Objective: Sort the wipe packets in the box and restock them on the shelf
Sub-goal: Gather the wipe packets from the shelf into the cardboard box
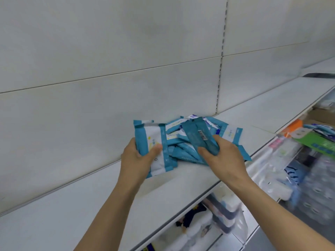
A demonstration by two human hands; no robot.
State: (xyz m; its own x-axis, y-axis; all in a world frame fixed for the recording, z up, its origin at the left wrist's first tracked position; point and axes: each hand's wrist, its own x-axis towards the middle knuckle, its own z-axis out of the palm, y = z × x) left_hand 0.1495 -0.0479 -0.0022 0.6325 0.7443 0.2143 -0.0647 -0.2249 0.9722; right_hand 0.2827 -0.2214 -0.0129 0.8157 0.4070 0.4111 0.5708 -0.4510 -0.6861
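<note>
Head view is showing both hands working at a loose pile of teal wipe packets (192, 140) lying on the white shelf (72, 205). Left hand (135, 160) is gripping an upright stack of packets (155, 147); right hand (223, 158) is pinching a single teal packet (199, 138). Restocking seems partway: the pile is still untidy, and more packets are waiting in the box (315, 134) at right.

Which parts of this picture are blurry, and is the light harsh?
Head view: goods at the right edge smear with motion blur; the packets and both hands, left, right, stay fairly sharp; light is soft and even; shelf lines bend.
</note>
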